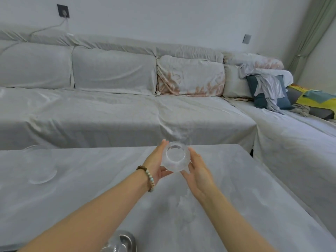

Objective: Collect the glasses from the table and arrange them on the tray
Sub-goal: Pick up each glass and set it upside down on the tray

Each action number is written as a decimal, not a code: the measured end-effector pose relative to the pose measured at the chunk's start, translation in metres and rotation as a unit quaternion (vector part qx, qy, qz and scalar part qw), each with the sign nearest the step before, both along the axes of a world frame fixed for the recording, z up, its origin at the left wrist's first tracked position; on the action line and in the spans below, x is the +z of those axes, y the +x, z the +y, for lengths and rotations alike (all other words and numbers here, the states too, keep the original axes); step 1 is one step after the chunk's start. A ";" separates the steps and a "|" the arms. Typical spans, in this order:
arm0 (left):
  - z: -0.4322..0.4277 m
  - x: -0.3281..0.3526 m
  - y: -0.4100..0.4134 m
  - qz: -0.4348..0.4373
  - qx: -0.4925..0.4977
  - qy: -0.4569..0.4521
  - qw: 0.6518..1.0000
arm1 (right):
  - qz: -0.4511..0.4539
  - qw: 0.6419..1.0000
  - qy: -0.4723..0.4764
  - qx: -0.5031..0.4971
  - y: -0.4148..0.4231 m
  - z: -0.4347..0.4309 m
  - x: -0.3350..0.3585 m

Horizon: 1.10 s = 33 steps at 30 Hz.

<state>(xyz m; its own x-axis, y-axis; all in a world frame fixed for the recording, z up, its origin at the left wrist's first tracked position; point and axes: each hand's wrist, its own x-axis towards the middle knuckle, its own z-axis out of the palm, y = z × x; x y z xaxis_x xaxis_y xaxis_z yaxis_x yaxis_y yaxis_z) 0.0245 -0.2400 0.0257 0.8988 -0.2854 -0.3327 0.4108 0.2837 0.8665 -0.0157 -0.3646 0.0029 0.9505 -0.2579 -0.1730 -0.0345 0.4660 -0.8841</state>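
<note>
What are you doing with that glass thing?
A person is holding a clear glass between both hands, the left hand and the right hand, lifted above the grey table. Another clear glass dish sits on the table off to the left. A metal tray shows at the near edge, partly hidden by the left arm.

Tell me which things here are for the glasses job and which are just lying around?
For the job:
glass, held between the left hand and the right hand
clear glass dish on the table, probably
metal piece at the near edge, maybe the tray

Just lying around:
blue cushion
crumpled cloth
yellow cloth
sofa
</note>
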 end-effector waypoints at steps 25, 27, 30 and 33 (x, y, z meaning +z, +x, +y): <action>0.290 0.071 -0.194 -0.232 0.081 0.094 0.965 | -0.175 0.912 -0.222 0.299 -0.153 0.237 0.087; 0.307 0.056 -0.197 -0.227 0.106 0.104 0.962 | -0.166 0.898 -0.275 0.302 -0.152 0.242 0.078; 0.327 0.030 -0.199 -0.214 0.157 0.086 0.960 | -0.142 0.878 -0.354 0.288 -0.150 0.243 0.059; 0.337 0.004 -0.199 -0.206 0.189 0.093 0.955 | -0.137 0.809 -0.503 0.270 -0.148 0.236 0.041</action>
<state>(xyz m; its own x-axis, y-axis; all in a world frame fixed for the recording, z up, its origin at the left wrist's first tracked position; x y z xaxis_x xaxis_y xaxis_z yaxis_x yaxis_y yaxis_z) -0.1741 0.0973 0.0301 0.9916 0.1154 0.0592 -0.0783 0.1693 0.9825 -0.1633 -0.1289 0.0443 0.9387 0.3289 0.1037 0.2696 -0.5126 -0.8152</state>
